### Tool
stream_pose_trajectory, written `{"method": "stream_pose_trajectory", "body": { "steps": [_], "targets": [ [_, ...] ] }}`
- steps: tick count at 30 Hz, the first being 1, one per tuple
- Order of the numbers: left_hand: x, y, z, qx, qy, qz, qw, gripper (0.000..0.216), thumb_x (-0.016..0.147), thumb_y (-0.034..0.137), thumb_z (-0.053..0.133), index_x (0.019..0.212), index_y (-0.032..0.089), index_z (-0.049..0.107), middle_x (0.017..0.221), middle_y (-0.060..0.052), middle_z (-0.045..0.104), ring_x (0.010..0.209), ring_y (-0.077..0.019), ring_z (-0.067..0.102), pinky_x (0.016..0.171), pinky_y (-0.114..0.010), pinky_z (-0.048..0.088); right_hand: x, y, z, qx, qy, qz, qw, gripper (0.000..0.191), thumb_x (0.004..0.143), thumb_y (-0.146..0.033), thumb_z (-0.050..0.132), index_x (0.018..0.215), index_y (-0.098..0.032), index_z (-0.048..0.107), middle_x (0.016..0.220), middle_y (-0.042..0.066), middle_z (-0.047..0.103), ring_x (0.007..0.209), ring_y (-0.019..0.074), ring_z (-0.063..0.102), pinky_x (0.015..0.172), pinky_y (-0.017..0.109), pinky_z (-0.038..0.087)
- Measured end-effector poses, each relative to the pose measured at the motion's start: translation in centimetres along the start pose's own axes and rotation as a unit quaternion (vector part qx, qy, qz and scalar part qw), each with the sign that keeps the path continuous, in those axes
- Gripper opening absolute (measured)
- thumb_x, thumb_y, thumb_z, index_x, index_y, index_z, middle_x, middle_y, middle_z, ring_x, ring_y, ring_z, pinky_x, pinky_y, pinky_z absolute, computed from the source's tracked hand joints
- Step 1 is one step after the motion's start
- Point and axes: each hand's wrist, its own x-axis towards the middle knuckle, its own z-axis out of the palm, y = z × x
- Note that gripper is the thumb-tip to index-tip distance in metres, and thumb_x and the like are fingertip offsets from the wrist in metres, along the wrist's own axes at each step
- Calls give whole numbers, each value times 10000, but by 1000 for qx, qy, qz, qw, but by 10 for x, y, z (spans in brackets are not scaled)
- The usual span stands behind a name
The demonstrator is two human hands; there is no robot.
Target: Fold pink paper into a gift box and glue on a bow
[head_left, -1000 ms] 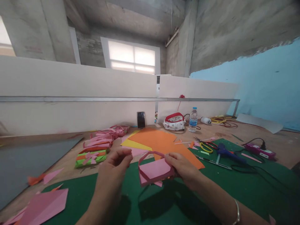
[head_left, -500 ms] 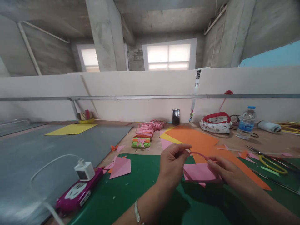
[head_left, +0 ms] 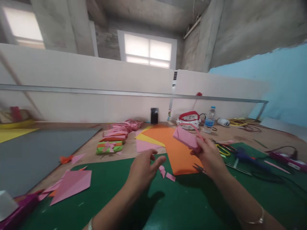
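Note:
My right hand (head_left: 208, 156) is closed on a small folded pink paper bag (head_left: 185, 138), raised above the orange paper and tilted. A thin pink strip arches over its top edge like a handle. My left hand (head_left: 144, 167) hovers over the green mat (head_left: 115, 191) with fingers apart and nothing in it. Small pink paper scraps (head_left: 170, 177) lie on the mat by its fingertips. Beneath my right hand the tips of a dark pointed tool (head_left: 198, 168) show; the rest is hidden. Several finished pink and green paper bags (head_left: 109, 147) lie in a row behind the mat.
An orange sheet (head_left: 177, 159) overlaps the mat's back. Yellow-handled scissors (head_left: 223, 149) and a blue glue gun (head_left: 251, 161) lie right. Behind stand a phone (head_left: 154, 115), a pouch (head_left: 188, 120) and a water bottle (head_left: 209, 120). Pink paper (head_left: 73, 185) lies left.
My view has turned right. My left hand has let go of the pink strip and opened. My right hand has lifted the pink paper bag up and away from the left hand.

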Motion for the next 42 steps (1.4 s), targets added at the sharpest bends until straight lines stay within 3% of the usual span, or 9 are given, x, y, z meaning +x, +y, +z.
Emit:
{"method": "stream_pose_trajectory", "body": {
  "steps": [4,8,14,18,22,27,32,37,42],
  "targets": [
    [-3,-9,24,118,-66,41,990,469,683,535,603,962,160,643,947,-114,609,956,-314,535,781,-376,361,-4,3,7,-11,-10,11,1000,316,779,-391,577,1011,-189,502,882,21,540,642,112,536,502,210,501],
    [-2,-14,41,175,-125,94,972,262,718,446,570,777,204,651,840,-57,588,847,-266,552,719,-344,364,-4,9,15,-47,-45,44,997,315,796,-325,541,1050,-153,470,876,32,534,577,94,555,481,226,512],
    [6,-20,42,238,-222,153,933,304,855,305,356,752,229,632,862,-38,604,756,-186,586,677,-286,395,-1,26,17,-154,-82,80,981,377,810,-289,524,1139,-135,424,846,22,547,535,98,592,533,273,542],
    [0,-12,44,301,-196,204,911,275,775,132,338,649,199,574,767,-47,598,678,-183,546,623,-291,368,-1,31,13,-284,-74,32,956,452,775,-294,568,1163,-89,461,974,124,575,872,253,621,804,468,493],
    [-8,-5,44,284,-199,193,918,260,708,81,358,583,205,549,737,-54,592,656,-188,518,618,-300,369,-10,23,12,-394,-73,-104,910,431,785,-223,550,1192,-93,495,1230,188,465,1208,314,383,1029,506,257],
    [-14,-7,35,145,-191,149,959,251,824,211,367,766,233,610,853,-43,649,775,-193,577,707,-291,416,-30,17,16,-428,-196,-212,856,125,755,-236,608,863,-194,654,947,68,600,923,225,534,845,372,424],
    [-18,-3,27,155,-191,121,962,240,730,172,468,874,226,652,953,-41,657,893,-197,594,769,-287,422,-37,18,15,-472,-136,-386,781,153,755,-157,599,891,-195,660,1136,109,554,1046,255,485,881,404,399],
    [-24,7,28,202,-209,128,948,102,608,170,637,707,180,659,837,-44,632,725,-190,582,568,-262,409,-35,13,11,-436,-169,-359,808,119,819,-129,516,801,-185,619,879,77,607,830,193,555,711,313,445],
    [-33,12,37,270,-242,135,922,116,842,264,564,802,172,622,862,-9,647,760,-125,596,700,-298,495,-43,11,13,-413,-323,-293,800,165,868,-197,505,739,-214,606,770,29,626,669,145,572,580,254,435]
  ]
}}
